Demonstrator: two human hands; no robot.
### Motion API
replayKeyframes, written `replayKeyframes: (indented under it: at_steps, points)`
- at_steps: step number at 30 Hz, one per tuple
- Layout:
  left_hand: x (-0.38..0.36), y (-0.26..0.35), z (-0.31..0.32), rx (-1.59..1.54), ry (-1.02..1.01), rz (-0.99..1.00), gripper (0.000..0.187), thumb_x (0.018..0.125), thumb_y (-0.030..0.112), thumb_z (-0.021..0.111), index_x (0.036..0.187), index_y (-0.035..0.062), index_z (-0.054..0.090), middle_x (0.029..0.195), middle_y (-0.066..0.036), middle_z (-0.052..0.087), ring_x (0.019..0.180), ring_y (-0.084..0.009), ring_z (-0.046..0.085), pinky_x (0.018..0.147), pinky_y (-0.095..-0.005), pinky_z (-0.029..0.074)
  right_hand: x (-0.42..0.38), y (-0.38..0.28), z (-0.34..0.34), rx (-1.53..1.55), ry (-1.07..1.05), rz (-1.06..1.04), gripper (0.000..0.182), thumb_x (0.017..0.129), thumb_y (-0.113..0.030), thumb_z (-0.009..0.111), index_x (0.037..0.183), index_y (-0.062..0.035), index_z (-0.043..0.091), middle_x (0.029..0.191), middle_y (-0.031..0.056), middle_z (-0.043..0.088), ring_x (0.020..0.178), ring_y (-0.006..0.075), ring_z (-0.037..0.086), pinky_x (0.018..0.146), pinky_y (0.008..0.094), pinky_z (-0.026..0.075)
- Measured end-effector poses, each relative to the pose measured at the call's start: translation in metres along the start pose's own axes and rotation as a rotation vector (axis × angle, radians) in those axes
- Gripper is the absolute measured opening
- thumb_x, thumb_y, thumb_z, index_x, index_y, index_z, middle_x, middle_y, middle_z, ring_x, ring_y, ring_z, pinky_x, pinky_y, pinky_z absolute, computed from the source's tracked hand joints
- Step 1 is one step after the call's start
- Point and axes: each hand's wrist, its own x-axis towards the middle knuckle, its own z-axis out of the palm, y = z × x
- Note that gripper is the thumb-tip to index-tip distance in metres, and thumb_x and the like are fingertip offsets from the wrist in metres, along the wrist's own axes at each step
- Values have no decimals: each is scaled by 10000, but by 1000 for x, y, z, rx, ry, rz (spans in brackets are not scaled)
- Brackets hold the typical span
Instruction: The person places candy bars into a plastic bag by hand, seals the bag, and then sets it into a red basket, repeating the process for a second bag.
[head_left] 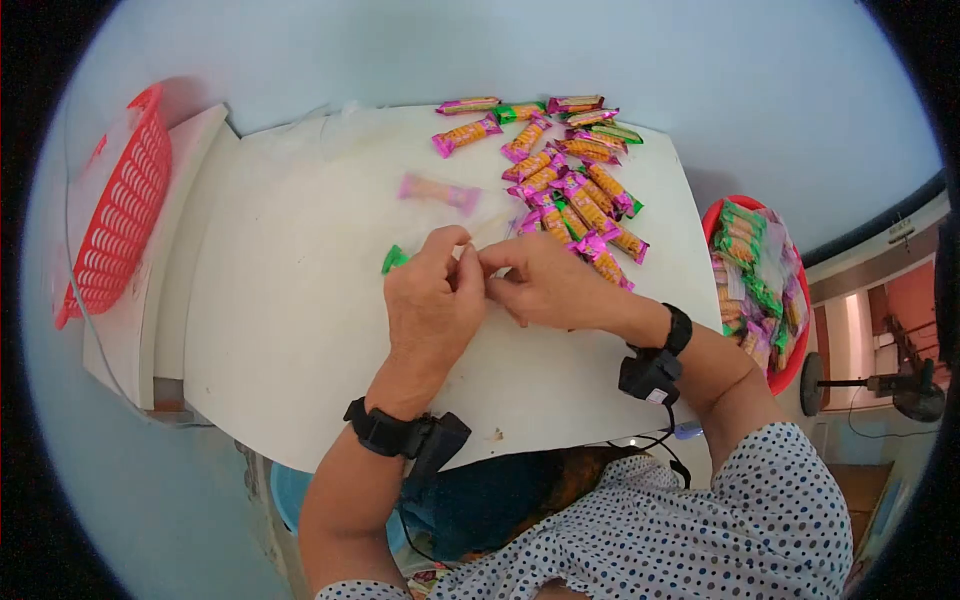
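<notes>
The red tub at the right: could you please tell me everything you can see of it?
The red tub has a round rim and looks like plastic. It sits beside the white table, holding green and pink packets, some apparently in clear film. Its base is hidden. Neither the left hand nor the right hand touches it.

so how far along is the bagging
Bagged packets in the round red tub look finished. The left hand and right hand meet mid-table, probably working a thin clear plastic bag; their fingertips hide the detail. The loose pink and green wrapped snack packets on the white table seem still to do.
</notes>
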Motion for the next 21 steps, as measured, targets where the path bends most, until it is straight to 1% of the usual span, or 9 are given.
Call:
replayKeyframes:
  at_steps: [3, 5, 7, 9, 12, 14, 17, 20, 21]
  points:
    - [2, -1, -2, 24, -18, -6, 94, 859, 42, 662, 953, 46, 660, 557, -77, 578, 463, -113, 536, 482, -280, 433, -13, -5, -27, -171, 236, -152, 172, 890, -86, 632, 1019, 17, 680, 796, 97, 700, 694, 107, 643, 621, 278, 511]
    - [2, -3, -2, 30, -29, -26, 92, 860, 46, 666, 952, 46, 662, 556, -73, 573, 459, -107, 522, 481, -276, 424, -14, 11, -60, -230, 401, -258, 181, 873, -93, 664, 1014, 16, 696, 769, 89, 694, 675, 123, 640, 621, 266, 509]
    - [2, -3, -1, 36, -35, -29, 91, 860, 46, 669, 951, 46, 664, 553, -71, 567, 458, -103, 518, 478, -272, 421, -20, 21, -98, -365, 542, -208, 201, 814, -174, 703, 927, -8, 696, 791, 165, 687, 728, 302, 679, 679, 394, 529]
    - [1, -2, -1, 40, -39, -26, 89, 859, 46, 674, 948, 48, 666, 550, -69, 563, 456, -100, 515, 474, -270, 417, -28, 41, -130, -672, 571, 10, 238, 798, -221, 727, 892, -4, 699, 841, 178, 688, 789, 328, 678, 708, 409, 531]
    - [1, -2, -1, 33, -29, -7, 89, 855, 43, 683, 942, 50, 668, 545, -64, 557, 454, -97, 509, 466, -269, 410, -35, 82, -142, -923, 461, 200, 249, 764, -230, 738, 856, -1, 704, 848, 191, 689, 795, 338, 677, 723, 431, 527]
    - [1, -5, 1, 16, -16, 12, 92, 851, 41, 687, 941, 51, 670, 540, -58, 552, 452, -95, 504, 462, -269, 407, -29, 92, -143, -861, 365, 226, 253, 746, -226, 737, 844, 4, 703, 818, 196, 690, 779, 354, 674, 729, 433, 530]
    - [1, -3, -1, 35, -52, 37, 132, 836, -3, 652, 957, 41, 621, 517, -88, 545, 431, -219, 541, 458, -333, 411, -21, 82, -139, -734, 285, 310, 242, 725, -204, 732, 829, 11, 696, 764, 200, 686, 742, 366, 674, 717, 422, 540]
    - [0, -7, 0, 67, -47, 46, 99, 846, 40, 695, 941, 55, 672, 533, -42, 544, 447, -91, 490, 462, -264, 406, -18, 85, -140, -640, 315, 322, 206, 736, -168, 723, 815, 19, 686, 709, 181, 678, 667, 324, 680, 655, 394, 549]
    - [0, -7, 0, 52, -46, 38, 100, 845, 40, 696, 941, 55, 672, 531, -41, 540, 447, -90, 486, 461, -264, 405, -17, 88, -140, -615, 338, 311, 191, 745, -155, 720, 811, 21, 683, 691, 171, 674, 636, 302, 683, 628, 382, 552]
